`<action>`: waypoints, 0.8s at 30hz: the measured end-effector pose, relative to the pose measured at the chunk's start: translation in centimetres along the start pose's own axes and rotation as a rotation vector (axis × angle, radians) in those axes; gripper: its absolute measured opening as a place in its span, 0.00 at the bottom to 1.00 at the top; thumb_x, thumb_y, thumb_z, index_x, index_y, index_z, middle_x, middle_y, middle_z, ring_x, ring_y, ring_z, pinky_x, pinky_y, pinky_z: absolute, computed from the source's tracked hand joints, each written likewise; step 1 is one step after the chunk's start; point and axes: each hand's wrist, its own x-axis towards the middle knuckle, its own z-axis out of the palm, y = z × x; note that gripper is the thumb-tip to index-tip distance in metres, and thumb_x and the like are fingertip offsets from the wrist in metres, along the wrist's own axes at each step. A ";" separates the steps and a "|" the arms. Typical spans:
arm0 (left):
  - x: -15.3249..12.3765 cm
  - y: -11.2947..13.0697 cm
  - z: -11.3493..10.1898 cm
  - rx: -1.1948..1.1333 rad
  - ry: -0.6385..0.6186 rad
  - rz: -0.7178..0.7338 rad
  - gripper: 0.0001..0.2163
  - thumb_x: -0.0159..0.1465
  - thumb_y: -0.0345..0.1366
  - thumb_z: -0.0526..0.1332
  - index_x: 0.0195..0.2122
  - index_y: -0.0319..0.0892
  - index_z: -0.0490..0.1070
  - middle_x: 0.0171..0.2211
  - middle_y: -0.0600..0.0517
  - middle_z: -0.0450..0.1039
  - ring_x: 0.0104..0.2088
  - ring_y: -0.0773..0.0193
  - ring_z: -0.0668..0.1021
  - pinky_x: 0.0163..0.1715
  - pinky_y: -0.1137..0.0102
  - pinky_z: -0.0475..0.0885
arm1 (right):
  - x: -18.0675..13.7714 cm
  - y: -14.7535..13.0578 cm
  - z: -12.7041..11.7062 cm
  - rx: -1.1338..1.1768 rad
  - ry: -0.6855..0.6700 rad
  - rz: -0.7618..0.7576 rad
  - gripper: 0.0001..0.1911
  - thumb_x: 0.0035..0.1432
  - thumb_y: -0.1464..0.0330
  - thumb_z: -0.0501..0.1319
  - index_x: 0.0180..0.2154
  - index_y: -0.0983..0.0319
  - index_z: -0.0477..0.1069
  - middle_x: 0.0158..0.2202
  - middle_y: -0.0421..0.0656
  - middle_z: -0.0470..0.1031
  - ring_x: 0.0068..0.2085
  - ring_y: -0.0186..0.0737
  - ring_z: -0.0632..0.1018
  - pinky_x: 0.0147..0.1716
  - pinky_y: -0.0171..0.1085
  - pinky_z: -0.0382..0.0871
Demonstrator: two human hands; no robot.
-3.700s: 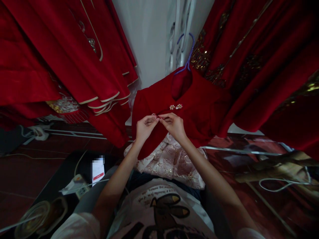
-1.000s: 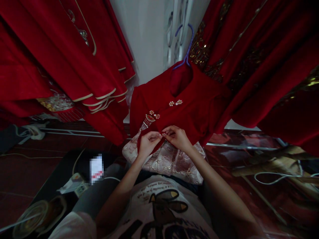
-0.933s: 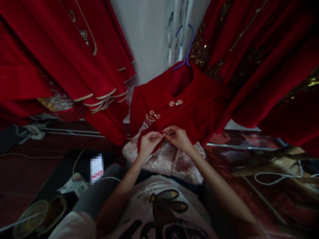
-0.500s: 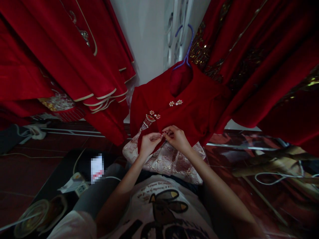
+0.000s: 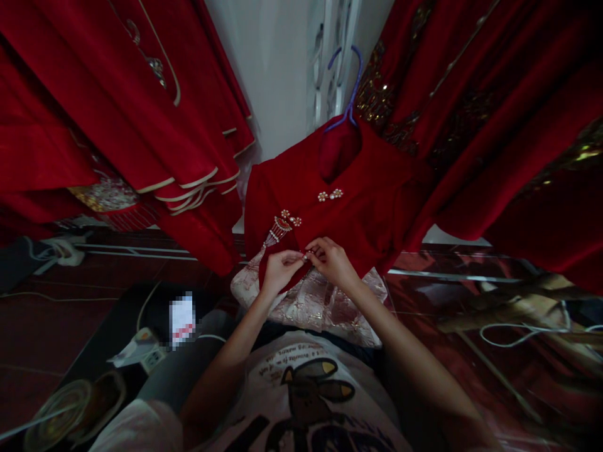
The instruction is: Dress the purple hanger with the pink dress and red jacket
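A red jacket (image 5: 372, 213) on a purple hanger (image 5: 355, 81) lies across my lap over a pale pink, shiny brocade fabric (image 5: 306, 304). Pearl flower buttons (image 5: 330, 195) close it near the neck. Lower on the left is a beaded tassel ornament (image 5: 279, 227). My left hand (image 5: 281, 271) and my right hand (image 5: 332, 258) meet at the front opening, fingertips pinched together. A small pearl button (image 5: 306, 256) shows between them; part of it is hidden by the fingers.
Red garments with pale piping (image 5: 188, 138) hang at the left, gold-sequined red garments (image 5: 452, 125) at the right. A power strip (image 5: 149, 351) and a plastic container (image 5: 59, 411) sit on a dark surface at lower left. Wooden pieces (image 5: 509, 307) lie at right.
The whole view has shifted very slightly. My fingers have moved a little at the opening, and the pearl button shows more clearly between them.
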 end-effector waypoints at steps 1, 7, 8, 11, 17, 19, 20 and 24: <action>0.1 0.1 -0.1 0.023 -0.025 0.016 0.07 0.51 0.33 0.67 0.31 0.37 0.78 0.31 0.48 0.80 0.31 0.65 0.80 0.38 0.70 0.75 | 0.0 0.0 -0.1 -0.005 -0.019 0.008 0.07 0.59 0.75 0.60 0.39 0.61 0.73 0.36 0.43 0.71 0.33 0.32 0.77 0.34 0.32 0.74; 0.6 1.5 -1.6 0.191 0.166 0.157 0.11 0.57 0.36 0.65 0.39 0.40 0.72 0.32 0.52 0.75 0.29 0.70 0.77 0.30 0.75 0.71 | 0.5 -0.6 -3.4 0.017 0.007 0.058 0.08 0.59 0.72 0.60 0.42 0.62 0.74 0.38 0.45 0.76 0.36 0.35 0.79 0.36 0.34 0.76; 0.7 1.7 -2.0 0.190 0.199 0.159 0.10 0.58 0.37 0.64 0.40 0.41 0.71 0.32 0.52 0.75 0.29 0.70 0.76 0.28 0.75 0.71 | 0.5 -0.8 -4.4 0.028 0.043 0.074 0.08 0.59 0.70 0.60 0.42 0.62 0.74 0.38 0.45 0.77 0.36 0.36 0.79 0.35 0.34 0.76; 0.9 2.2 -3.4 0.166 0.231 0.169 0.08 0.59 0.36 0.62 0.38 0.41 0.71 0.34 0.51 0.75 0.29 0.69 0.77 0.28 0.75 0.71 | 0.6 -1.5 -7.0 0.063 0.122 0.109 0.09 0.60 0.66 0.60 0.42 0.62 0.74 0.37 0.45 0.79 0.34 0.36 0.80 0.31 0.34 0.75; -0.1 2.5 -2.7 0.331 0.086 0.219 0.05 0.60 0.36 0.62 0.36 0.42 0.73 0.35 0.51 0.77 0.32 0.68 0.77 0.30 0.75 0.72 | 0.5 -1.7 -7.2 0.080 0.094 0.114 0.10 0.60 0.64 0.60 0.40 0.61 0.75 0.36 0.45 0.80 0.34 0.37 0.80 0.33 0.35 0.75; -0.6 2.5 -1.7 0.427 -0.026 0.230 0.05 0.60 0.37 0.64 0.36 0.42 0.73 0.35 0.51 0.77 0.32 0.68 0.77 0.29 0.75 0.71 | 0.5 -1.3 -6.1 0.054 0.019 0.115 0.08 0.60 0.65 0.60 0.39 0.61 0.75 0.35 0.44 0.80 0.34 0.36 0.80 0.35 0.35 0.75; -0.8 2.4 -1.3 0.460 -0.055 0.238 0.06 0.60 0.37 0.65 0.36 0.42 0.74 0.36 0.52 0.76 0.32 0.68 0.77 0.28 0.75 0.71 | 0.5 -1.0 -5.5 0.040 -0.027 0.119 0.08 0.60 0.66 0.61 0.39 0.61 0.75 0.34 0.44 0.80 0.34 0.36 0.80 0.35 0.35 0.75; -1.0 1.8 -0.2 0.501 -0.043 0.271 0.06 0.59 0.36 0.67 0.35 0.43 0.73 0.35 0.53 0.75 0.32 0.68 0.77 0.29 0.75 0.73 | 0.5 0.3 -3.4 0.060 -0.172 0.147 0.08 0.57 0.72 0.62 0.41 0.62 0.74 0.35 0.44 0.80 0.34 0.35 0.80 0.38 0.35 0.75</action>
